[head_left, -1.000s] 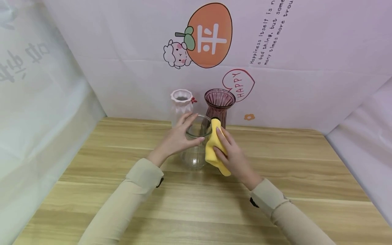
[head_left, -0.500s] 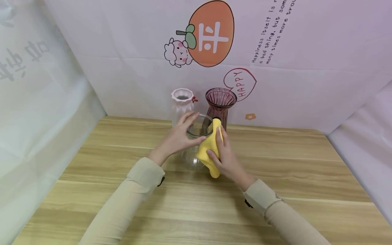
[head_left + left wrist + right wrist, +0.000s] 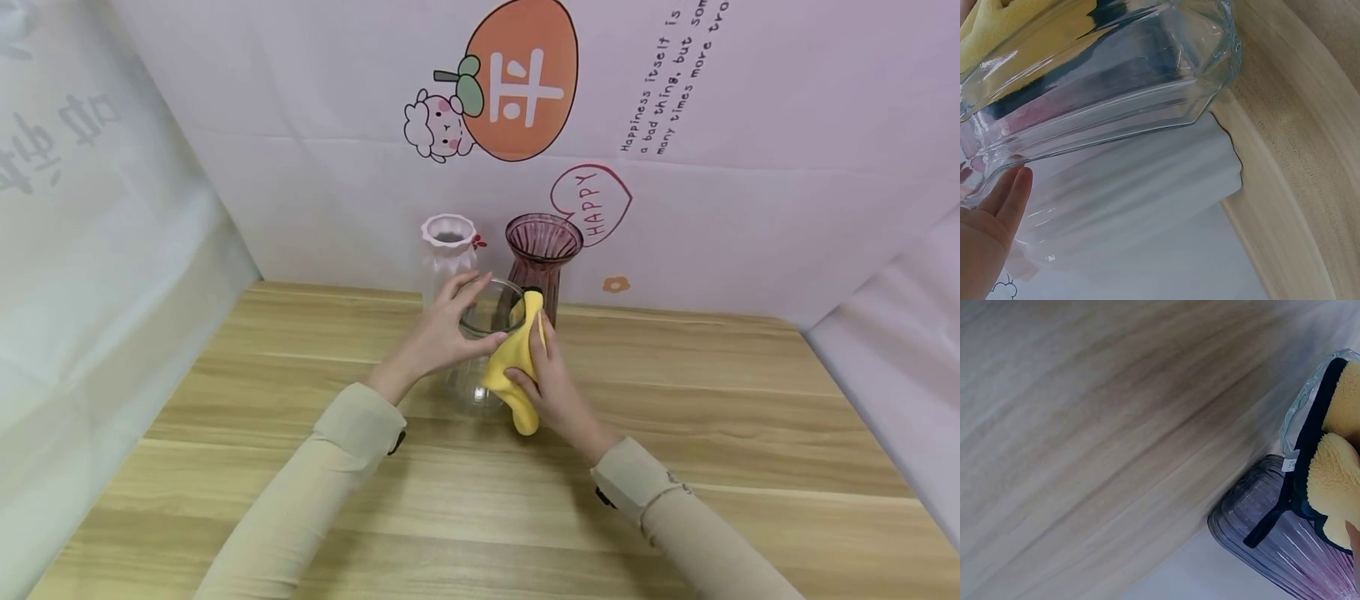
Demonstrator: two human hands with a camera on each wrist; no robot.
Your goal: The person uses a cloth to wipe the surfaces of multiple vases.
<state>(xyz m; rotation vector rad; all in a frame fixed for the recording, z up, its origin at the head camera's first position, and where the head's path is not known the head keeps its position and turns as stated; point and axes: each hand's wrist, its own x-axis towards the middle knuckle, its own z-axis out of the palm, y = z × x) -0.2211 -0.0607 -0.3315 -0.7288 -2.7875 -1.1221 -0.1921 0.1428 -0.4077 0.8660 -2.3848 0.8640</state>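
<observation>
A clear glass vase [image 3: 467, 385] stands on the wooden table. My left hand [image 3: 441, 337] grips its rim, thumb in front and fingers at the back. On the vase's right side, my right hand [image 3: 561, 396] holds a yellow cleaning cloth [image 3: 513, 358] against the glass. The right wrist view shows the cloth's fluffy face [image 3: 1335, 475], with a dark border, a hanging loop and a small white tag. Through the glass in the left wrist view, yellow and dark parts of the cloth show. The cloth hides part of the vase's right side.
Behind the clear vase stand a white ribbed vase [image 3: 448, 262] on the left and a purple glass vase [image 3: 542, 271] on the right, close to the printed backdrop [image 3: 337, 192]. White sheets hang at both sides of the wooden table [image 3: 420, 508].
My right hand has shifted slightly left, bringing the cloth's lower part further across the front of the clear vase. My left hand keeps its grip on the rim.
</observation>
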